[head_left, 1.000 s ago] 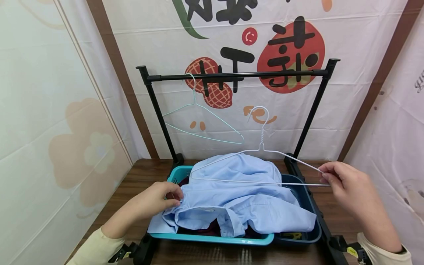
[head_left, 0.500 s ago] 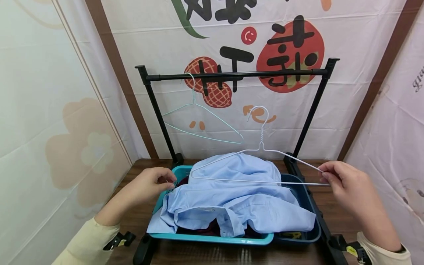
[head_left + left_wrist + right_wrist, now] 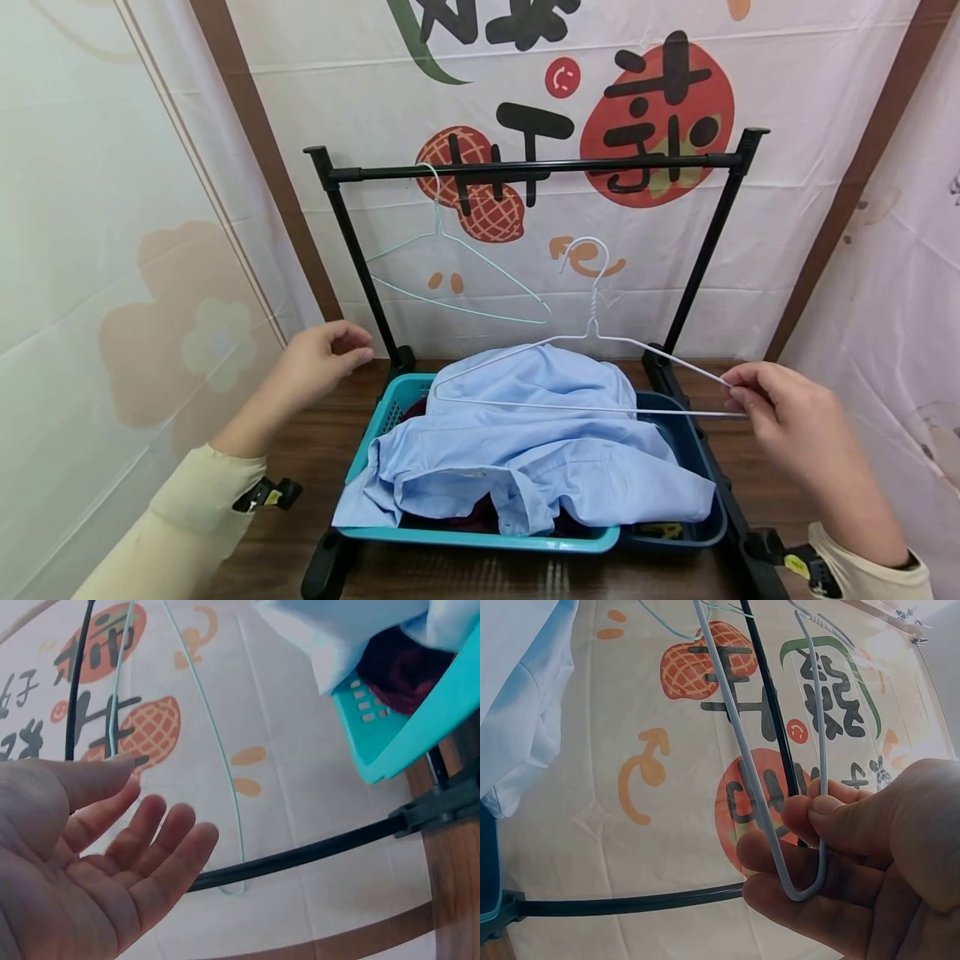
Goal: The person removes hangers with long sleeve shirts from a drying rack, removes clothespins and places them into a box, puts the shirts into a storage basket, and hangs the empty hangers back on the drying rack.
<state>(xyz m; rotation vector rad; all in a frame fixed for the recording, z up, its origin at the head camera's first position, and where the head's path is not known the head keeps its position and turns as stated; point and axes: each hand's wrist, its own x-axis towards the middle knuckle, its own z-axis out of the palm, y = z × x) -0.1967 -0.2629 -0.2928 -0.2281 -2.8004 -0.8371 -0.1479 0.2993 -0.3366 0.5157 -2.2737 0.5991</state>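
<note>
My right hand (image 3: 787, 429) pinches the right corner of a white wire hanger (image 3: 592, 333), which stands hook-up over the baskets. In the right wrist view the thumb and fingers hold the hanger's bent end (image 3: 802, 889). A light blue shirt (image 3: 540, 450) lies rumpled across both baskets, behind the hanger's lower bar. To the left of the turquoise basket (image 3: 480, 542), my left hand (image 3: 318, 358) is raised in the air, fingers loosely bent and holding nothing. A mint green hanger (image 3: 465, 312) hangs from the rack's bar, up and right of that hand.
A black clothes rack (image 3: 540, 168) stands around the baskets on a wooden table (image 3: 285, 533). The dark blue basket (image 3: 705, 517) sits to the right of the turquoise one. Dark red cloth (image 3: 405, 671) shows under the shirt. A printed curtain (image 3: 480, 75) closes off the back.
My left hand has left the shirt's left side and moved up and to the left, away from the basket. The right hand and white hanger have stayed in place.
</note>
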